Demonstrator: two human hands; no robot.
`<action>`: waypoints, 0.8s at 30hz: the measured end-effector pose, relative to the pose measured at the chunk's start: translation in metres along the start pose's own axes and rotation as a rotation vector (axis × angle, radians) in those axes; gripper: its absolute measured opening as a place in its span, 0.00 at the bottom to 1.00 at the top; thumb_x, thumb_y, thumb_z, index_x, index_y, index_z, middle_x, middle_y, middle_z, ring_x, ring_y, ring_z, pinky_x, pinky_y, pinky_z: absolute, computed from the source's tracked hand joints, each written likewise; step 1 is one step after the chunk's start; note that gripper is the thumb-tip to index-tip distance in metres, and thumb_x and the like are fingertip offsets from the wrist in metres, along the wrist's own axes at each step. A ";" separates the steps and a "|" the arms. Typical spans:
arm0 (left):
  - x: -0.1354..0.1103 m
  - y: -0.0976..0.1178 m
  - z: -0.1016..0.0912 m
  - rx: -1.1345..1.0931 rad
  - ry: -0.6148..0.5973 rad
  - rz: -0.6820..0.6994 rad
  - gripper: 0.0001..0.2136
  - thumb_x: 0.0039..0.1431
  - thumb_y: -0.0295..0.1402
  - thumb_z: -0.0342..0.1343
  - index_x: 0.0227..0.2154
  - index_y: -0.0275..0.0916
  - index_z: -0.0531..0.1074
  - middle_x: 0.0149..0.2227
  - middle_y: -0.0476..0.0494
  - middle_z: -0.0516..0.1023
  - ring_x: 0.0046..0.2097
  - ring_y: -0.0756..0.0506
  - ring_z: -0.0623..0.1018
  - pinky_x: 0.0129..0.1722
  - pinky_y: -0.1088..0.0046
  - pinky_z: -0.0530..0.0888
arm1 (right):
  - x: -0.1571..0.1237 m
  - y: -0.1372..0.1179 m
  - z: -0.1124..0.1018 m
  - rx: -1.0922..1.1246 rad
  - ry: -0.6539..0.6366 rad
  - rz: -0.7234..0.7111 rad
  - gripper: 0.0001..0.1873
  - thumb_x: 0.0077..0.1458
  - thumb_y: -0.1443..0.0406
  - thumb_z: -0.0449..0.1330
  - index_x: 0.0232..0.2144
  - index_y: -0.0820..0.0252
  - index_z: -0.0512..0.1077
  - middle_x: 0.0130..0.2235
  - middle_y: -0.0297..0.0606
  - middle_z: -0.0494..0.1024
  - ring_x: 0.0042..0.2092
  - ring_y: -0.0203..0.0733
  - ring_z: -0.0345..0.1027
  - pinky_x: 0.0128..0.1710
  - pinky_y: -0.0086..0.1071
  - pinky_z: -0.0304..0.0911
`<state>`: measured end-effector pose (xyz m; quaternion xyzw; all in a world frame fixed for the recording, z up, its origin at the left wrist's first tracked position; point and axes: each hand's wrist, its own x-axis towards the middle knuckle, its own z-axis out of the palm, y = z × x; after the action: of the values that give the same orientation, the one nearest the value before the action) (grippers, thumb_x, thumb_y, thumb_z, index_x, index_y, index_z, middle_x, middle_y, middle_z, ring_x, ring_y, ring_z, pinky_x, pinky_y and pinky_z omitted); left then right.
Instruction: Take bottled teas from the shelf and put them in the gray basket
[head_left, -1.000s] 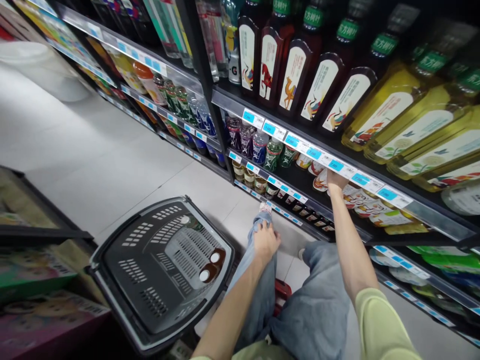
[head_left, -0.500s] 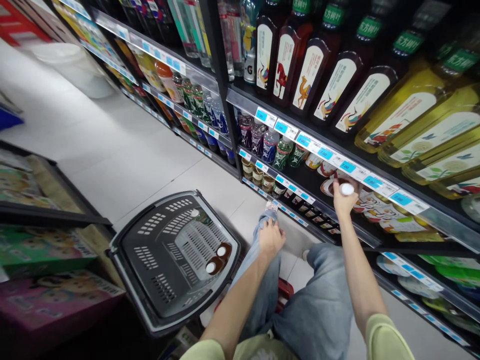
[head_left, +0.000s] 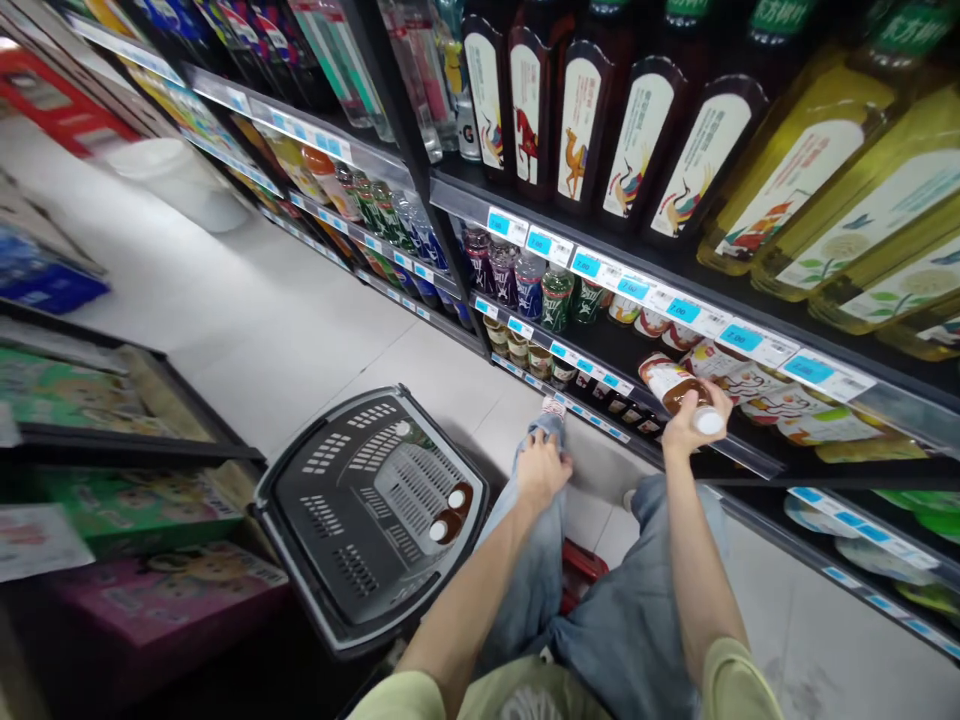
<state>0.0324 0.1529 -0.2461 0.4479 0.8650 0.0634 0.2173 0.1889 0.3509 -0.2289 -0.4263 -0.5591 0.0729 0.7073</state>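
Note:
My right hand (head_left: 694, 425) grips a drink bottle (head_left: 671, 385) with brown contents, a white cap and a printed label. The bottle is tilted, its cap toward me and its base out over the shelf's front edge. Similar labelled bottles (head_left: 757, 380) lie on that lower shelf beside it. My left hand (head_left: 544, 467) rests on my jeans at the knee, fingers draped and holding nothing. To the left of my leg, a dark grey shopping basket (head_left: 319, 470) holds two white-capped brown bottles (head_left: 448, 512) and another white-capped bottle (head_left: 403, 430).
Above runs a shelf edge with price tags (head_left: 592, 265), under large tea bottles (head_left: 581, 120). Small green and purple bottles (head_left: 556, 298) stand on the lower shelf. Boxes (head_left: 172, 590) are stacked at left. A white bucket (head_left: 180, 180) is on the floor farther off.
My right hand has drawn the bottle out from the lower shelf toward me, so its label now shows. My left hand stays on my knee. The view has shifted slightly.

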 end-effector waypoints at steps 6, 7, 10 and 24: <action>0.001 -0.001 -0.002 0.058 -0.007 -0.029 0.18 0.69 0.39 0.56 0.57 0.38 0.79 0.63 0.32 0.78 0.64 0.33 0.76 0.57 0.56 0.80 | 0.003 0.013 -0.016 0.144 0.227 0.267 0.12 0.60 0.55 0.64 0.42 0.55 0.78 0.43 0.42 0.81 0.48 0.55 0.81 0.61 0.58 0.75; 0.001 -0.001 -0.003 0.063 -0.009 -0.029 0.18 0.69 0.39 0.56 0.57 0.39 0.79 0.62 0.33 0.78 0.64 0.33 0.76 0.57 0.57 0.80 | 0.004 0.019 -0.020 0.190 0.286 0.324 0.12 0.59 0.56 0.64 0.42 0.54 0.77 0.43 0.40 0.81 0.48 0.55 0.81 0.62 0.58 0.75; 0.001 -0.001 -0.006 0.070 -0.009 -0.026 0.20 0.69 0.39 0.57 0.59 0.40 0.78 0.63 0.34 0.78 0.65 0.34 0.77 0.58 0.57 0.79 | 0.007 0.037 -0.034 0.350 0.393 0.561 0.10 0.57 0.57 0.62 0.39 0.53 0.76 0.41 0.37 0.80 0.48 0.52 0.81 0.61 0.54 0.76; 0.002 -0.011 0.004 0.006 0.061 0.254 0.33 0.63 0.39 0.70 0.69 0.44 0.68 0.63 0.35 0.80 0.68 0.35 0.77 0.68 0.57 0.75 | -0.011 0.034 -0.043 0.677 -0.178 1.145 0.17 0.44 0.52 0.61 0.31 0.55 0.79 0.34 0.42 0.86 0.38 0.54 0.84 0.44 0.49 0.80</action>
<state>0.0251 0.1475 -0.2533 0.5522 0.8077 0.1012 0.1800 0.2345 0.3430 -0.2606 -0.4027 -0.2471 0.6430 0.6028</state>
